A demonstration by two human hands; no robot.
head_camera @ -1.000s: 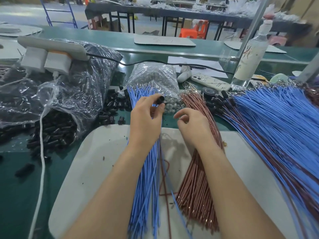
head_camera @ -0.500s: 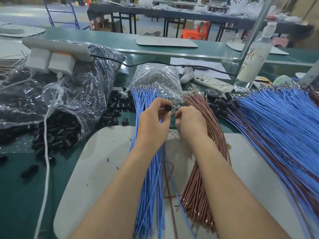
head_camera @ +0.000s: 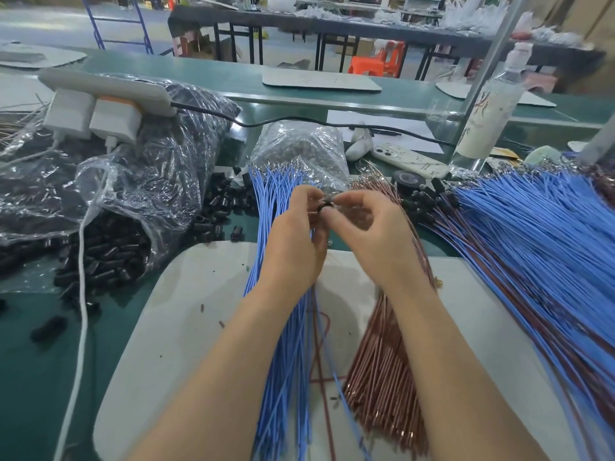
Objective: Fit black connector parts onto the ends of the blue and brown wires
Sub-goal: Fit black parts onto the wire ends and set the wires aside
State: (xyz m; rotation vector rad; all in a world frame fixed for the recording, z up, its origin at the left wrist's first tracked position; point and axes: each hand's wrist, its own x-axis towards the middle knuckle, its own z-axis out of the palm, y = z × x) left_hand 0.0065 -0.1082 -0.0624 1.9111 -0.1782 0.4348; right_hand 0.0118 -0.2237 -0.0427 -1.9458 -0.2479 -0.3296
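Over the board (head_camera: 199, 294) edge, left hand (head_camera: 293, 247) and right hand (head_camera: 376, 241) pinch a connector (head_camera: 324, 205).

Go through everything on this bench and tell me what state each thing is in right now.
Left hand, pinches the black connector.
Right hand, fingertips pinch at the connector's end.
Blue wires, loose bundle, lying flat.
Brown wires, loose bundle, lying flat.
Parts bag, open, spilling.
Bottle, upright.
Phone, face down.

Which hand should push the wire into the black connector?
Right, probably. The right hand pinches what looks like a wire end at the mouth of the black connector; the left hand grips the connector and only needs to steady it.
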